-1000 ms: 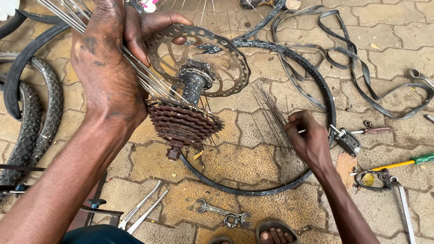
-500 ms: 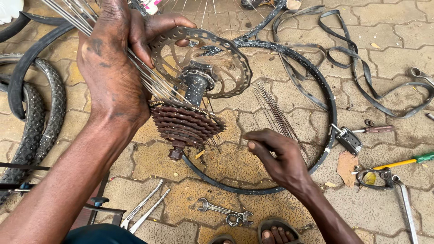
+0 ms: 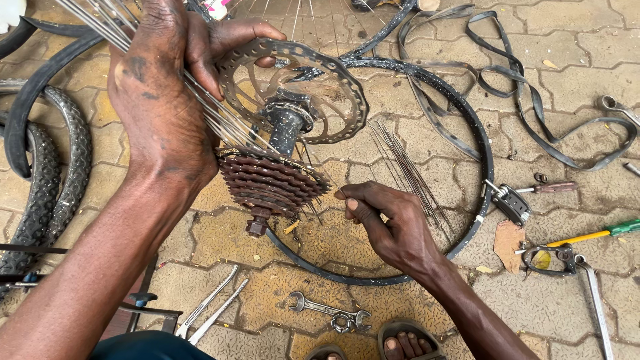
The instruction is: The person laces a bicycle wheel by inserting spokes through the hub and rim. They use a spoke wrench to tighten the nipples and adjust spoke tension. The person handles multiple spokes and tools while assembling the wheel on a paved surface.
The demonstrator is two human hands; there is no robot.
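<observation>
Rusty-cogged steel wheel hub (image 3: 277,170) with fanned spokes, gripped by left hand (image 3: 163,107); right hand (image 3: 390,223) pinches one thin spoke, which could slip and bend.

Left hand (image 3: 167,100) raised, fingers curled in a grip; right hand (image 3: 393,227) lower, fingertips pinched.
</observation>
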